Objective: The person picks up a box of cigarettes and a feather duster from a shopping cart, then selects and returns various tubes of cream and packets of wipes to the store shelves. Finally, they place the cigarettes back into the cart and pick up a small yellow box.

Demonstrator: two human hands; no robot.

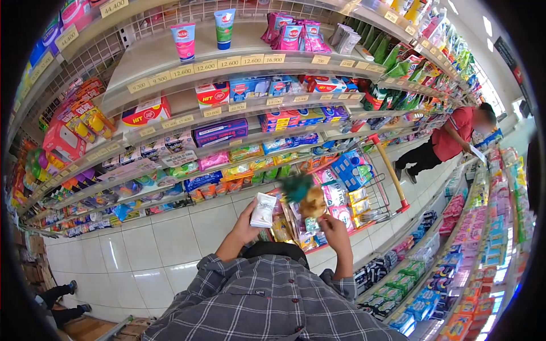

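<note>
My left hand (pixel 244 226) is closed on a small white packet (pixel 264 210), held upright over the floor at the cart's left side. My right hand (pixel 334 227) pinches the lower end of a blurred item with a green tag (pixel 311 224), a golden-brown middle (pixel 313 202) and a dark green top (pixel 294 187). Both items are in front of the shopping cart (pixel 382 202), which is loaded with pink packs, a blue pack (pixel 352 169) and yellow packets (pixel 359 207).
Shelves (pixel 170 74) with boxes, tubes and sachets run along the front and left. More shelves (pixel 421 261) line the right. A person in a red shirt (pixel 452 136) stands beyond the cart. Another person's legs (pixel 60 301) show at lower left.
</note>
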